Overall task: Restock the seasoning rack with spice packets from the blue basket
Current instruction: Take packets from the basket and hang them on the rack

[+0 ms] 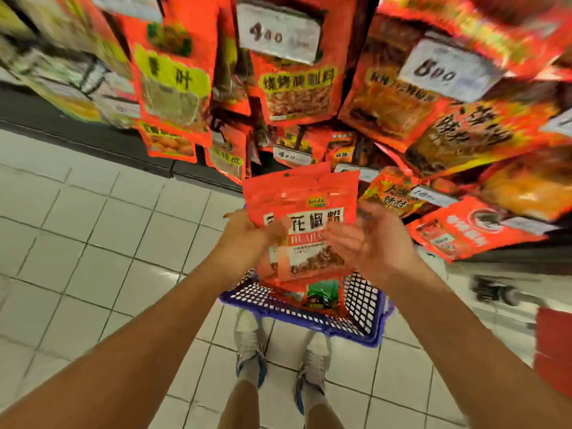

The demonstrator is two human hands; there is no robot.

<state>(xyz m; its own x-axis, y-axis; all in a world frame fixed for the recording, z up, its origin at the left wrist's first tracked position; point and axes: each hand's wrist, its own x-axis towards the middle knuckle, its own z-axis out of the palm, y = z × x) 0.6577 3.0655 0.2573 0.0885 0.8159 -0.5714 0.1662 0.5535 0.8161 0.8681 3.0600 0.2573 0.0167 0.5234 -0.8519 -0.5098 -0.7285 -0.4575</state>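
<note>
Pale square floor tiles [93,236] run under a seasoning rack [309,88] crowded with hanging orange-red packets and white price tags [280,34], all smeared by motion blur so that most printing is unreadable. Both bare forearms reach forward from the bottom corners and meet in front of the rack's lower rows. Between them is a small stack of spice packets [305,230], held upright with the printed face toward the camera, directly above the blue basket [362,323] on the floor.

On its side, the left hand [247,235] grips the stack's edge, thumb across the front and the other fingers hidden behind the packets. Opposite it, the right hand [368,239] is turned palm inward with fingers spread and fairly straight beside the stack's right edge; blur makes it impossible to say whether those fingers touch the packets or hover just off them.

How many packets make up the stack cannot be counted, since only the front one and slivers of others below it show. Inside the basket lie more packets, among them a green-and-dark one [323,294], partly covered by the held stack. The person's two grey shoes [250,345] stand just behind the basket. At the right edge a red object [554,345] is cut off by the frame, and a dark blurred shape lies near it on the floor
</note>
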